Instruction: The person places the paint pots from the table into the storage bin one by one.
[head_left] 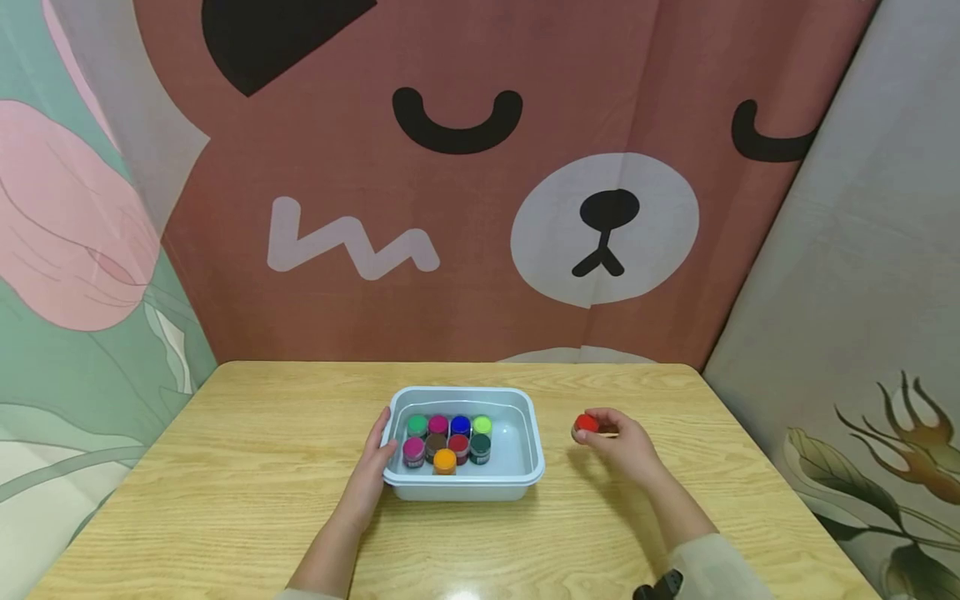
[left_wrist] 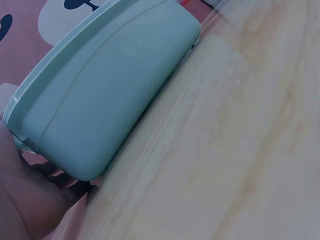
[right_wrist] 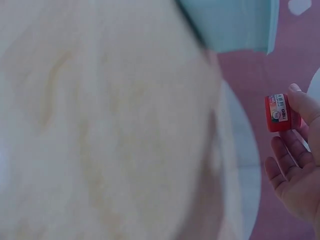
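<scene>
A pale blue plastic tub (head_left: 465, 481) stands on the table, and my left hand (head_left: 367, 479) grips its left side, thumb at the rim and fingers around the outer wall. The left wrist view shows the fingers behind the corner of the tub (left_wrist: 110, 90). To the right of the tub, my right hand (head_left: 628, 452) pinches a small red-capped paint jar (head_left: 587, 424) above the table. In the right wrist view a label shows on the red jar (right_wrist: 278, 112), with thumb and fingertips at one end and the other fingers loosely bent.
Several paint jars stand in the tub's left and middle part, among them an orange-capped jar (head_left: 445, 461) at the front and a yellow-green one (head_left: 482, 426) at the back. The wooden table (head_left: 247, 467) ends at a printed bear curtain (head_left: 465, 317); another curtain (head_left: 847, 292) hangs at right.
</scene>
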